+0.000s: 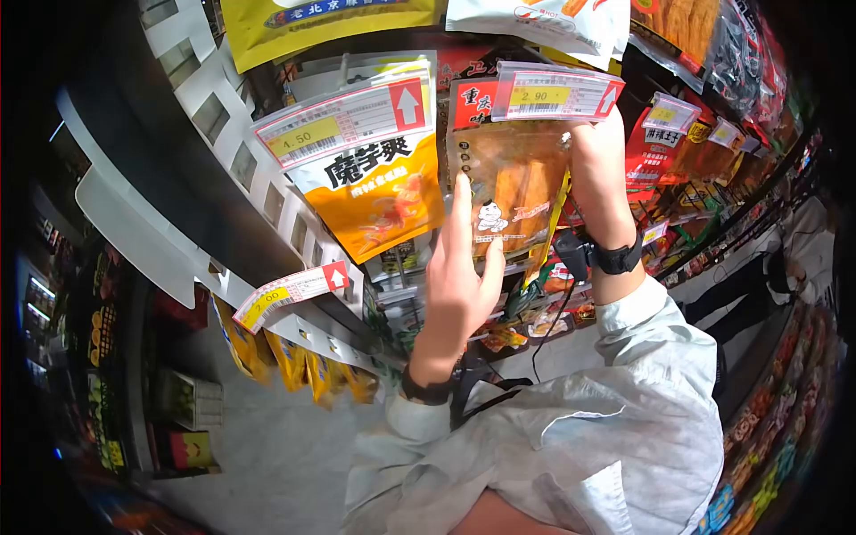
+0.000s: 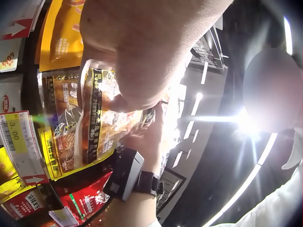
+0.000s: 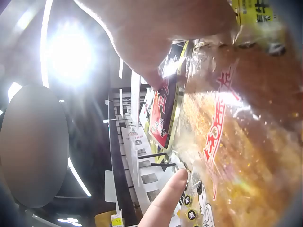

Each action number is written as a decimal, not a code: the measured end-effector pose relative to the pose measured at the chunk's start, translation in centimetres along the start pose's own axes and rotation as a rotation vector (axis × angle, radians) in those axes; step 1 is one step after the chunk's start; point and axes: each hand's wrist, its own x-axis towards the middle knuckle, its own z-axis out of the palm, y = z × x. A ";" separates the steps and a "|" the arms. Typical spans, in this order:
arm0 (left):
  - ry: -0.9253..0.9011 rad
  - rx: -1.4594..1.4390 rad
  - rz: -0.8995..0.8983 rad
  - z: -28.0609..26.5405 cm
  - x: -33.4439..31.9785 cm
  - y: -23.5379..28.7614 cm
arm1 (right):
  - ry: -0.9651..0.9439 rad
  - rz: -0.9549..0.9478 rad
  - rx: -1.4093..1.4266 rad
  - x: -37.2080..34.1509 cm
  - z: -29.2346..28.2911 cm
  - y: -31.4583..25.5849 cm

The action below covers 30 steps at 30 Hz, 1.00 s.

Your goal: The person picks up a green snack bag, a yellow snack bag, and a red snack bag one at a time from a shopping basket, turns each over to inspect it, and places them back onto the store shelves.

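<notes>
In the head view, a clear-fronted snack packet (image 1: 517, 192) with orange-brown strips hangs under a 2.90 price tag (image 1: 548, 96). My left hand (image 1: 456, 285) is at its lower left, the index finger straight along the packet's edge and the thumb against its lower front. My right hand (image 1: 602, 169) grips the packet's upper right edge, its fingertips partly hidden behind the tag. Close up in the right wrist view, that hand (image 3: 165, 28) lies over the packet's top edge, and the left index finger (image 3: 165, 196) touches its printed corner.
An orange-and-white snack bag (image 1: 379, 192) hangs just left under a 4.50 tag. Yellow packets (image 1: 303, 366) hang lower on the white rack. Above are a yellow bag (image 1: 321, 36) and a white one (image 1: 539, 22); red packets (image 1: 655, 160) hang to the right.
</notes>
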 end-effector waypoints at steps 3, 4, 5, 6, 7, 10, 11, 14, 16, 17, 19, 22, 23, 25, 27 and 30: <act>-0.028 -0.011 -0.080 -0.4 0.3 -0.1 | -0.021 0.034 0.122 -0.1 0.3 0.1; -0.034 -0.016 -0.063 -0.4 0.4 -0.4 | -0.017 0.045 0.092 -0.1 0.4 0.1; -0.040 -0.021 -0.044 -0.3 0.5 -0.9 | -0.011 0.053 0.062 0.0 0.4 0.0; -0.047 -0.030 -0.044 -0.2 0.7 -0.9 | -0.019 -0.020 0.058 0.4 0.2 1.1; -0.054 -0.040 -0.045 -0.2 0.9 -1.0 | -0.028 -0.067 0.013 0.6 0.0 2.0; -0.051 -0.003 -0.049 0.0 1.6 -1.1 | -0.038 -0.137 -0.132 0.9 -0.2 3.5; -0.033 0.061 -0.008 0.3 1.9 -1.6 | -0.002 -0.145 -0.223 1.0 0.1 3.4; -0.046 0.108 -0.040 0.4 2.6 -1.5 | 0.060 -0.248 -0.350 1.8 0.6 4.5; -0.054 0.086 -0.093 0.4 2.6 -1.2 | 0.026 -0.236 -0.379 2.0 0.6 5.0; -0.039 0.110 -0.057 0.6 2.4 -1.5 | 0.010 -0.228 -0.392 2.0 0.5 5.3; -0.003 0.160 0.021 0.8 2.0 -2.5 | 0.033 -0.252 -0.492 2.2 -0.2 6.2; -0.058 0.231 -0.021 0.7 0.6 -3.0 | 0.077 -0.259 -0.528 1.6 -0.4 6.2; -0.072 0.265 -0.035 0.5 -0.1 -2.9 | 0.093 -0.255 -0.521 1.3 -0.4 6.0; -0.102 0.176 -0.042 -0.2 -1.4 -2.6 | 0.129 -0.251 -0.580 -0.6 -0.7 5.3; -0.133 0.100 -0.049 -1.3 -3.1 -2.4 | 0.140 -0.234 -0.554 -3.0 -1.2 4.2; -0.254 -0.004 -0.060 -3.7 -5.0 -1.7 | 0.063 -0.131 -0.356 -7.8 -3.7 3.3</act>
